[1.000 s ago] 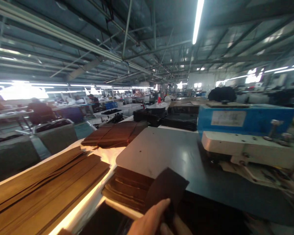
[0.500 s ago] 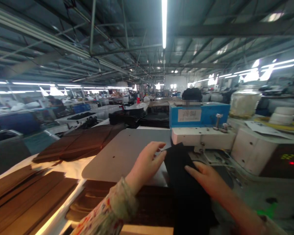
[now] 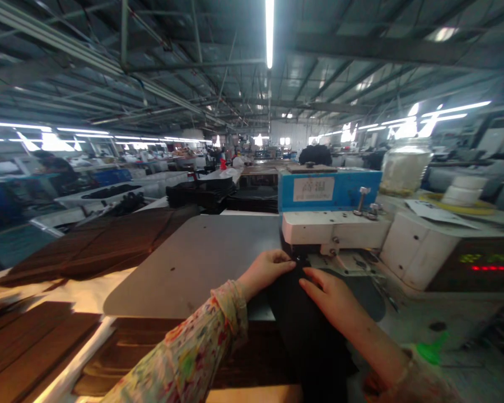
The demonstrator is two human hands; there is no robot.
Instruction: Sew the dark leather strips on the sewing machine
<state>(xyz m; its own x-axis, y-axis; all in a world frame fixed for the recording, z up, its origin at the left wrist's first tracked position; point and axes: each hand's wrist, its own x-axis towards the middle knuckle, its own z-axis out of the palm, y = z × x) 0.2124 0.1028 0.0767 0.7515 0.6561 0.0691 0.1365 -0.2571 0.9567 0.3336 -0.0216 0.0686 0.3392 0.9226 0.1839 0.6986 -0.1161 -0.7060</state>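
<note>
Head camera view, looking forward and down across a workbench in a large factory hall. A long dark strip (image 3: 308, 330) of soft, matte material, nearly black, lies with its long axis running from the near edge of the grey work plate (image 3: 193, 263) away from the viewer, its far end pointing at the underside of the white machine head (image 3: 334, 229). The strip is flat, narrow and straight-sided; its near end hangs past the plate's near edge and drops out of sight.

The left hand (image 3: 266, 268), in a floral sleeve, pinches the strip's far left corner between thumb and curled fingers, just under the machine head. The right hand (image 3: 331, 296) lies flat on the strip's right side, fingers extended and together, pressing down rather than gripping.

The plate is smooth grey metal with rounded corners. Behind the machine head sits a blue box (image 3: 330, 189) with a white label. Brown leather-like panels (image 3: 96, 243) are stacked beyond the plate's left edge, and more brown strips (image 3: 29, 347) lie at the bench's near left corner. A green cap (image 3: 430, 350) shows at the right.
</note>
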